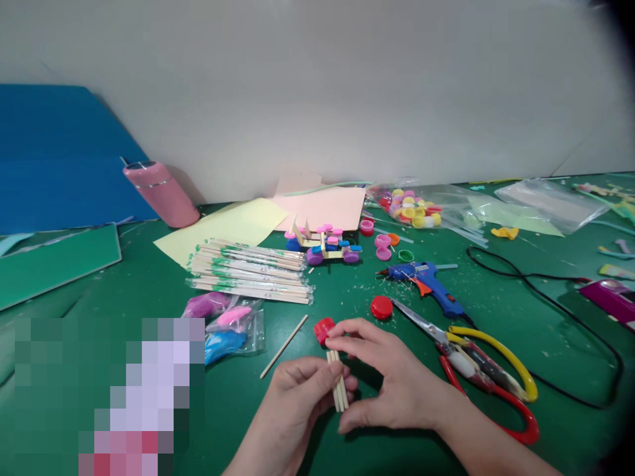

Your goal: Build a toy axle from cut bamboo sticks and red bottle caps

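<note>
My left hand (310,390) pinches a small bundle of short wooden sticks (338,387) between thumb and fingers, held side by side just above the green table. Curved around the same bundle, my right hand (384,380) has its fingertips at the upper ends and its thumb by the lower ends. Just beyond those fingertips are red bottle caps (324,330), partly covered by the hand. Another red cap (381,307) lies apart, farther right. A single longer wooden stick (284,346) rests left of my hands.
Scissors (476,370) with red and yellow handles lie right, near a blue glue gun (426,281) and its cord. Behind are wrapped chopsticks (248,271), small toy cars (332,250) and a bag of caps (409,208). A pink bottle (163,194) stands tilted left.
</note>
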{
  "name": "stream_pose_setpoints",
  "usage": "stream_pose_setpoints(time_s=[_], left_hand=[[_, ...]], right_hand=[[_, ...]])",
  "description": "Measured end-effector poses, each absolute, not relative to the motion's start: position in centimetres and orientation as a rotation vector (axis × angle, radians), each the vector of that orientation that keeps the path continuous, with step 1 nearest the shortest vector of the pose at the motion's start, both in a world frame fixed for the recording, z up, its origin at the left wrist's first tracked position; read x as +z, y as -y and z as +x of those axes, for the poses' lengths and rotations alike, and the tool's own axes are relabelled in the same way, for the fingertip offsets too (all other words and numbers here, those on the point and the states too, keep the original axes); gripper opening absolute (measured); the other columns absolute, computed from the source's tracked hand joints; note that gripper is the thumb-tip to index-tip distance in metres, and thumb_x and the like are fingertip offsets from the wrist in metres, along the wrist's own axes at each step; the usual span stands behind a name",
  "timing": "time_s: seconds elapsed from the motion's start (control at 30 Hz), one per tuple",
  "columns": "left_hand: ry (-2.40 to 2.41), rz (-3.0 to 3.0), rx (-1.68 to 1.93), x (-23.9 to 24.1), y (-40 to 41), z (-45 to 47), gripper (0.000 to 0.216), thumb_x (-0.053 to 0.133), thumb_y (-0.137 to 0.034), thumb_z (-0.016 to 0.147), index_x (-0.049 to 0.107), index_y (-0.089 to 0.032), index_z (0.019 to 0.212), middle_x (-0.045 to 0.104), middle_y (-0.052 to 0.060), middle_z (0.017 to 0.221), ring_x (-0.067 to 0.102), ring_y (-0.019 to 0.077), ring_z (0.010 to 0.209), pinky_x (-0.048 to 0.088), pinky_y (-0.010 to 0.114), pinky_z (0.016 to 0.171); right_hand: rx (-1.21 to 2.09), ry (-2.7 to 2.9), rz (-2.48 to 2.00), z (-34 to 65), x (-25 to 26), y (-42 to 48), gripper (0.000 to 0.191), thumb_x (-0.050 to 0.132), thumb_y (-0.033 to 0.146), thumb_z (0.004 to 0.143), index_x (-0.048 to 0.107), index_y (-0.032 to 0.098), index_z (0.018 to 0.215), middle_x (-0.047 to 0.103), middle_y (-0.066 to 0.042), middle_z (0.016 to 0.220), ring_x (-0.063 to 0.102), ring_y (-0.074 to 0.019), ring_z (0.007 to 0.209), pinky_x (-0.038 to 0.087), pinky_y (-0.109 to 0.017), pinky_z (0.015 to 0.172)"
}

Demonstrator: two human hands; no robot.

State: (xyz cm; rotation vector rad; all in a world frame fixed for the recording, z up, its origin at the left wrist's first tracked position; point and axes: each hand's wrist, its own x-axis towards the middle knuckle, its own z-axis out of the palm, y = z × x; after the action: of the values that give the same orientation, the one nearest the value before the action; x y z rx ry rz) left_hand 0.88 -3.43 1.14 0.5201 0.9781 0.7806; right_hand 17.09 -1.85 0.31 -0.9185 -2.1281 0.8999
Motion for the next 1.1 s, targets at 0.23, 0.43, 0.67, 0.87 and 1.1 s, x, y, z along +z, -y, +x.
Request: stream_pose_setpoints(time_s=[0.23, 0.43, 0.67, 0.87, 1.1], left_hand=[[-0.985, 0.506, 0.785, 1.18, 3.42, 0.9, 0.019, 0.068, -0.028, 0.068, 0.069, -0.011, 0.059, 0.068, 0.007, 0.059, 0.058, 0.0126, 0.058, 0.044, 0.021, 0.061], [-0.98, 0.502, 0.803, 1.13, 3.48, 0.97, 0.023, 0.07, -0.033, 0.065, 0.069, -0.011, 0.057, 0.067, 0.007, 0.057, 0.057, 0.013, 0.056, 0.044, 0.021, 0.057], [-0.982, 0.468, 0.814, 1.4, 3.54, 1.02, 0.026, 0.073, -0.035, 0.061, 0.069, -0.01, 0.057, 0.067, 0.007, 0.056, 0.056, 0.0124, 0.053, 0.043, 0.021, 0.053], [-0.99, 0.461, 0.804, 1.42, 3.53, 1.07, 0.027, 0.073, -0.037, 0.06, 0.069, -0.01, 0.057, 0.067, 0.008, 0.056, 0.055, 0.0119, 0.051, 0.043, 0.022, 0.053], [-0.974, 0.462, 0.801, 1.28, 3.43, 0.99, 0.025, 0.073, -0.034, 0.06, 0.069, -0.01, 0.059, 0.067, 0.008, 0.058, 0.056, 0.0128, 0.054, 0.044, 0.022, 0.055]], right_hand=[[0.897, 2.158, -0.95, 17.07, 0.48, 2.02, 0.073, 0.074, 0.042, 0.058, 0.047, 0.02, 0.123, 0.048, -0.008, 0.121, 0.048, -0.0212, 0.108, 0.04, -0.03, 0.091], [0.875, 2.143, -0.931, 16.89, 0.24, 1.94, 0.068, 0.073, 0.043, 0.059, 0.049, 0.021, 0.12, 0.05, -0.007, 0.119, 0.049, -0.0209, 0.106, 0.041, -0.03, 0.089], [0.867, 2.121, -0.897, 16.85, 0.03, 1.9, 0.064, 0.073, 0.04, 0.061, 0.051, 0.021, 0.118, 0.051, -0.007, 0.116, 0.05, -0.0196, 0.104, 0.041, -0.029, 0.088], [0.873, 2.13, -0.902, 16.81, 0.05, 1.88, 0.062, 0.071, 0.04, 0.063, 0.05, 0.022, 0.118, 0.051, -0.008, 0.115, 0.051, -0.0211, 0.103, 0.042, -0.031, 0.087], [0.88, 2.131, -0.906, 16.83, 0.18, 1.88, 0.06, 0.071, 0.039, 0.063, 0.052, 0.022, 0.117, 0.051, -0.007, 0.115, 0.051, -0.0209, 0.103, 0.042, -0.03, 0.086]])
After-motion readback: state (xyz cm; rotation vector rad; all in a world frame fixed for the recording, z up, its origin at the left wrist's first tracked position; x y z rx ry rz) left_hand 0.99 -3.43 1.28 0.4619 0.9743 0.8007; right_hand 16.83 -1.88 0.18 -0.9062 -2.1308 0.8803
